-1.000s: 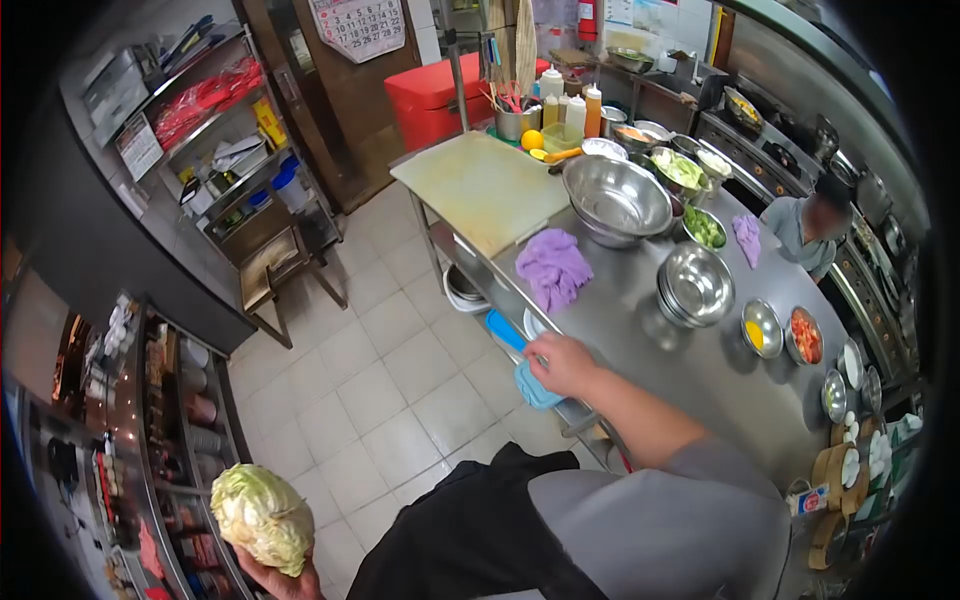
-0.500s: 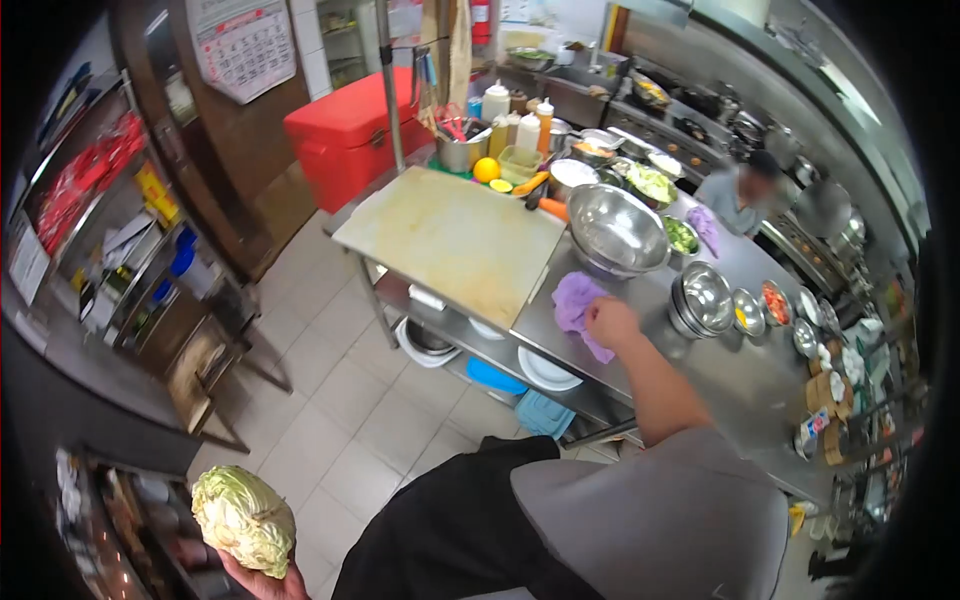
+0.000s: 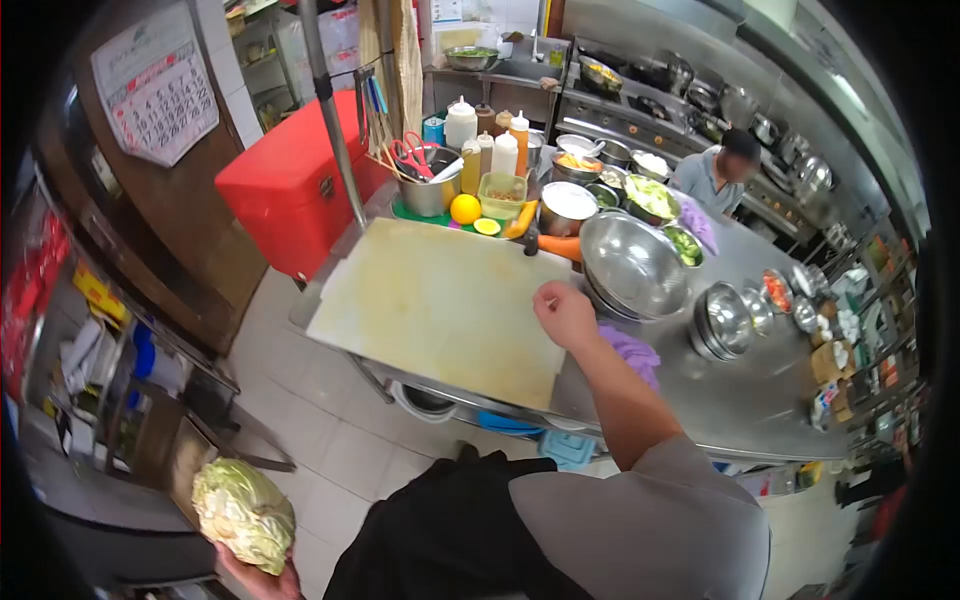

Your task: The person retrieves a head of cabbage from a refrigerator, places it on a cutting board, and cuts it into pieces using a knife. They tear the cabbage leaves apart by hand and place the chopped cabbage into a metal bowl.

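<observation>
A pale green cabbage (image 3: 243, 515) rests in my left hand (image 3: 258, 578) at the lower left, held out over the floor. My right hand (image 3: 563, 312) hovers by the right edge of the cutting board (image 3: 440, 310), its fingers curled together; whether anything small is inside them is hidden. Just right of that hand lies a purple cloth (image 3: 630, 355), partly behind my forearm. Beyond it stands a large steel bowl (image 3: 635, 262). A knife handle (image 3: 531, 243) and a carrot (image 3: 560, 246) lie at the board's far right corner.
Squeeze bottles (image 3: 461, 125), an orange (image 3: 465, 209) and a steel pot with scissors (image 3: 430, 185) stand behind the board. Stacked bowls (image 3: 722, 320) sit at right. A red cooler (image 3: 290, 190) is at the far left. Across the table is a person (image 3: 708, 180).
The view has shifted toward the cutting board. My right hand has moved from the table's front edge past the purple cloth to the board's side. The cabbage stays in my left hand.
</observation>
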`<state>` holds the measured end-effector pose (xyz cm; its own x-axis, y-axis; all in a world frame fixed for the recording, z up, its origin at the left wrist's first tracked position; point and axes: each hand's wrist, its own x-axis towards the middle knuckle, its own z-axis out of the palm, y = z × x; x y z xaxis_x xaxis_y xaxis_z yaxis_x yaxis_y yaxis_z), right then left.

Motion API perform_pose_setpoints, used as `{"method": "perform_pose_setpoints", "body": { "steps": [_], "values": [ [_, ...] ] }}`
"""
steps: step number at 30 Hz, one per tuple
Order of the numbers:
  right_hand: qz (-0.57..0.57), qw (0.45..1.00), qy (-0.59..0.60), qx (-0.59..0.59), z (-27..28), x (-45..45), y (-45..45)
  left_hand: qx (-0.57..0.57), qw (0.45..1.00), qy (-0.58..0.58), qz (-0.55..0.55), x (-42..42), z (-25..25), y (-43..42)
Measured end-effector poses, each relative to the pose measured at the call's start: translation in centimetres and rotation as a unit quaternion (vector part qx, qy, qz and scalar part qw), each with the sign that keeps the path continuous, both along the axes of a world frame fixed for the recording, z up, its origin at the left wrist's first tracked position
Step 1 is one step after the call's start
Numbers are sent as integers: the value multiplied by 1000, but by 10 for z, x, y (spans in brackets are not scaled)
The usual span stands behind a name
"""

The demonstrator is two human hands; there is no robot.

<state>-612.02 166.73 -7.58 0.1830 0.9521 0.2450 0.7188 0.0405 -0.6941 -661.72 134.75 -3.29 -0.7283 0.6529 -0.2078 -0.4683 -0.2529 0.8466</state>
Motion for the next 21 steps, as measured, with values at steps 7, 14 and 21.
{"method": "perform_pose_setpoints", "body": {
  "steps": [7, 14, 21],
  "values": [
    [-86, 991, -105, 14, -2, -12, 124, -41, 994, 53, -89, -10, 36, 111],
    [-194, 963, -156, -105, 3, -32, 196, -19, 980, 147, -135, -42, 22, 216],
    [-298, 927, -178, -143, 4, -31, 247, 54, 937, -33, -345, -85, 21, 360]
  ]
}}
